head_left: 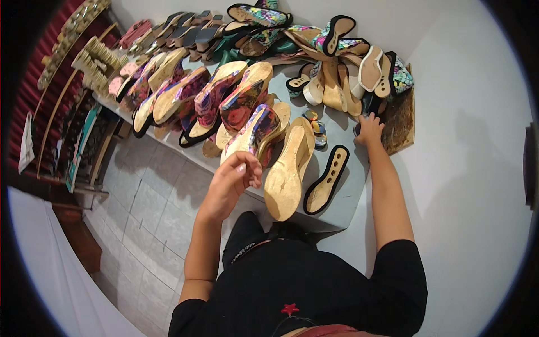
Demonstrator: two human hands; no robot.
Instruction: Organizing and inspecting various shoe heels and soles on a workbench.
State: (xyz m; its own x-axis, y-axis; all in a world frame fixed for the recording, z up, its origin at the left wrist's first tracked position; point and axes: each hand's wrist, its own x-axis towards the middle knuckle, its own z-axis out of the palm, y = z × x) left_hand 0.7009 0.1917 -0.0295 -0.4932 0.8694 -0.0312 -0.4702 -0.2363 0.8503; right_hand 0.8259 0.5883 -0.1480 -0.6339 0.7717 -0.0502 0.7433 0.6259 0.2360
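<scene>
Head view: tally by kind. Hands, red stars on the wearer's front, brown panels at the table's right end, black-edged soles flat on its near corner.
Hands: 2 (left hand, right hand)
Red star: 1
Brown panel: 1
Black-edged sole: 1
Total: 5

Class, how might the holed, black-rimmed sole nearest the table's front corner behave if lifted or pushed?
The sole may feel light for its size, since holes open its narrower part. Pushed, it would probably slide rather than roll, being long and broad-faced.
</scene>
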